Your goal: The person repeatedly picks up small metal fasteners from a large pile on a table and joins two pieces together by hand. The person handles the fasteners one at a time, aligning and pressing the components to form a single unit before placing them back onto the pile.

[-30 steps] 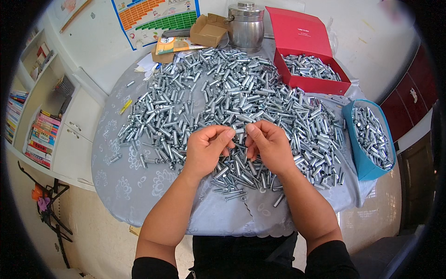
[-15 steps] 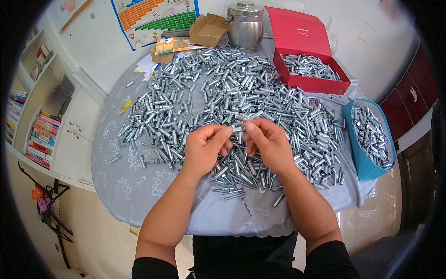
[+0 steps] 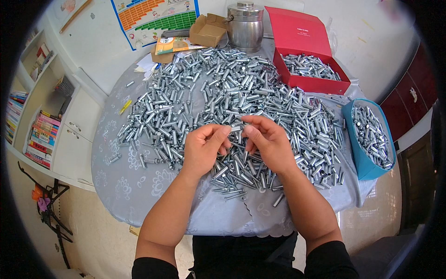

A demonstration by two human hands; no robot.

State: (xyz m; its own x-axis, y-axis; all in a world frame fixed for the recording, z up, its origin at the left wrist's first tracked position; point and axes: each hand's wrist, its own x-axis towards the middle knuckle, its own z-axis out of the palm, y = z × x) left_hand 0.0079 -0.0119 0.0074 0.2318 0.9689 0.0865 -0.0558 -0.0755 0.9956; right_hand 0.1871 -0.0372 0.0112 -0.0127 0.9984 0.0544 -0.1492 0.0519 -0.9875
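Note:
A small silver sleeve anchor bolt (image 3: 236,126) lies crosswise between my two hands, over the near middle of a wide heap of similar anchors (image 3: 241,88). My left hand (image 3: 204,148) pinches one end of it between thumb and forefinger, with the other fingers curled under. At its other end is my right hand (image 3: 271,145), forefinger stretched out above and apart from the thumb, the lower fingers bent. Whether the right thumb tip touches the anchor is too small to tell.
A patterned grey cloth (image 3: 125,186) covers the round table. An open red box (image 3: 320,84) and a teal bin (image 3: 369,172), both holding anchors, stand at right. Behind the heap are a steel pot (image 3: 245,28), a cardboard box (image 3: 207,31) and papers. A yellow pen (image 3: 125,107) lies left.
My right forefinger has lifted and straightened away from the thumb at the anchor's end. My left hand keeps its pinch almost unmoved.

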